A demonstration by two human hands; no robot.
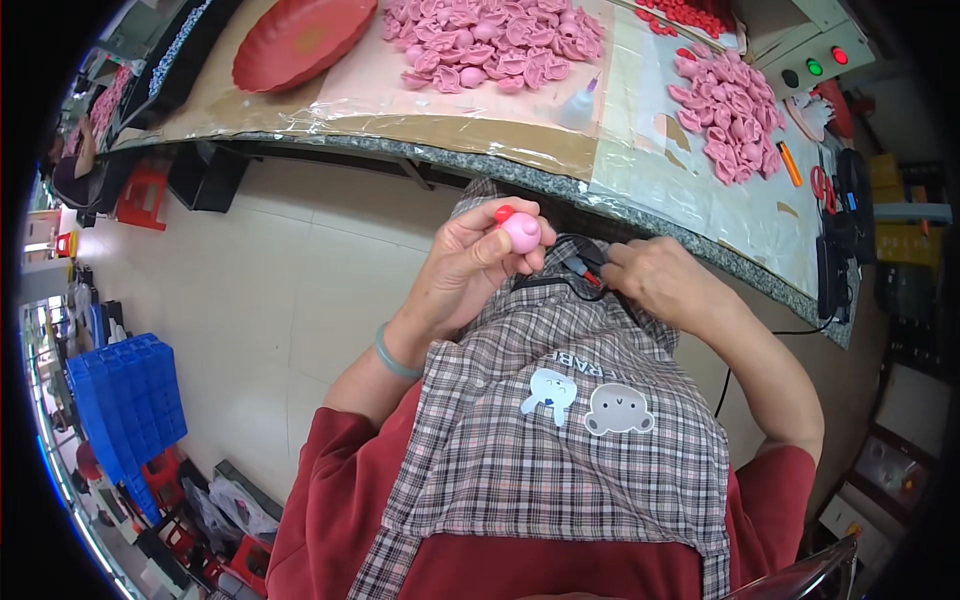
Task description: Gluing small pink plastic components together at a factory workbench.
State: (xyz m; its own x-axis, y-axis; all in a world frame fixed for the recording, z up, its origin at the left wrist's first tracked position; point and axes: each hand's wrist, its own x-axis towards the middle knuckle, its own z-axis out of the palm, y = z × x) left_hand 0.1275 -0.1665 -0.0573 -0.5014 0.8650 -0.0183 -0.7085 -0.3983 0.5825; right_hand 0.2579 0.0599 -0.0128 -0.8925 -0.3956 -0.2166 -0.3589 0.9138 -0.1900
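Note:
My left hand pinches a small pink ball-shaped piece between thumb and fingers, in front of the table's edge. A small red part shows at its upper left, against my fingertips. Lower and to the right, my right hand is closed over my lap, its fingers curled down. What it grips, if anything, is hidden. Close to its fingertips, a small grey-and-red item and a black cable lie on my checked apron.
Ahead runs a table with a stone edge. On it are a red fluted dish, two heaps of pink pieces, a small squeeze bottle, an orange cutter, scissors and a button box. Blue crates stand left.

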